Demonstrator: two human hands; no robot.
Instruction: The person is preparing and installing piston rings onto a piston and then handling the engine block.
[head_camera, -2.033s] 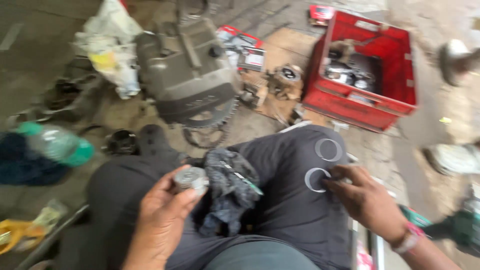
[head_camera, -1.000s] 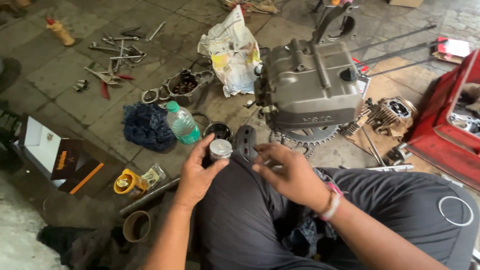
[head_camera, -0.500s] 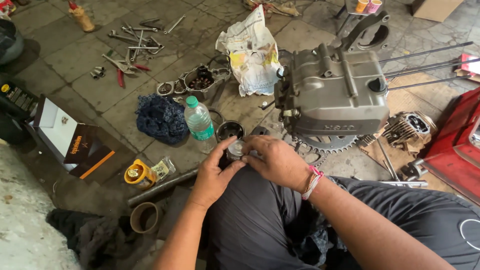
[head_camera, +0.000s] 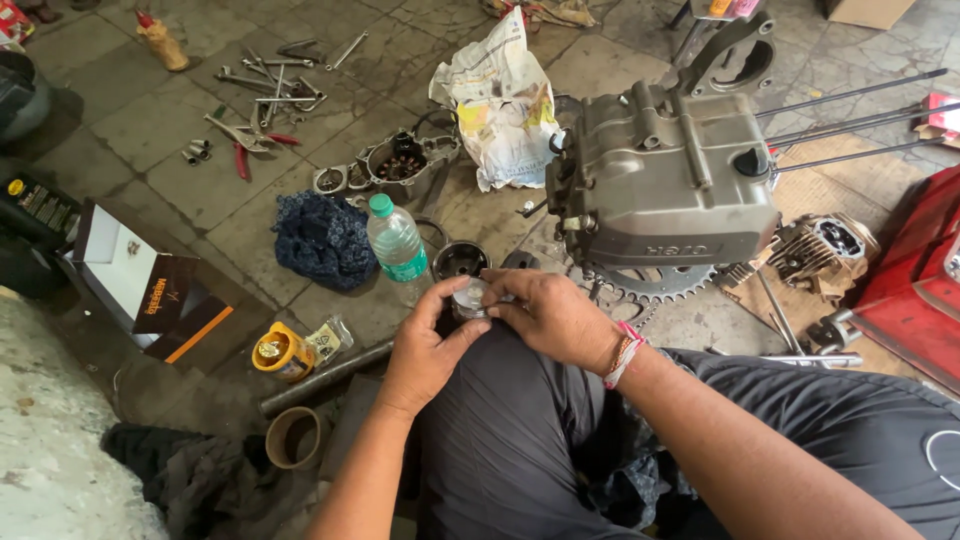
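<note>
Both hands, left and right, clamp a small round silver metal piston; a green-capped plastic bottle stands at ten o'clock.

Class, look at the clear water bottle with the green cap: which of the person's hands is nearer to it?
Left. The left hand lies just below and right of the bottle; the right hand sits farther right, beyond the metal part both hands hold.

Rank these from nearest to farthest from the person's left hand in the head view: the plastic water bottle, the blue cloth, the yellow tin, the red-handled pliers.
From the left hand:
1. Plastic water bottle, just above it.
2. Blue cloth and yellow tin, both leftward, too close to call.
3. Red-handled pliers, far up-left among the tools.
</note>
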